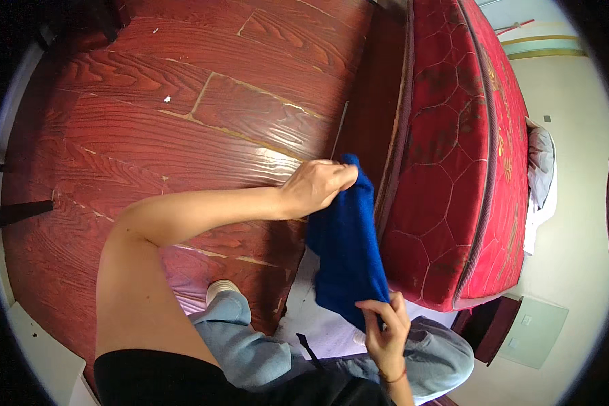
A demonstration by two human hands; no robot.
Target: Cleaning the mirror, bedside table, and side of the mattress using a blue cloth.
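A blue cloth [348,247] hangs stretched between my two hands, in front of the side of a red mattress. My left hand [318,188], reaching across from the left, grips its far upper corner with the fingers closed. Close to my knee, my right hand [386,331] pinches the cloth's near lower edge between thumb and fingers. The fabric looks soft and lies partly folded. Its underside is hidden.
The red patterned mattress [446,155] on a dark bed frame rises along the right. Reddish wood planks [237,101] cover the floor at left. Dark furniture legs [20,215] stand at the left rim. A grey pillow [540,162] lies beyond the mattress, by the wall.
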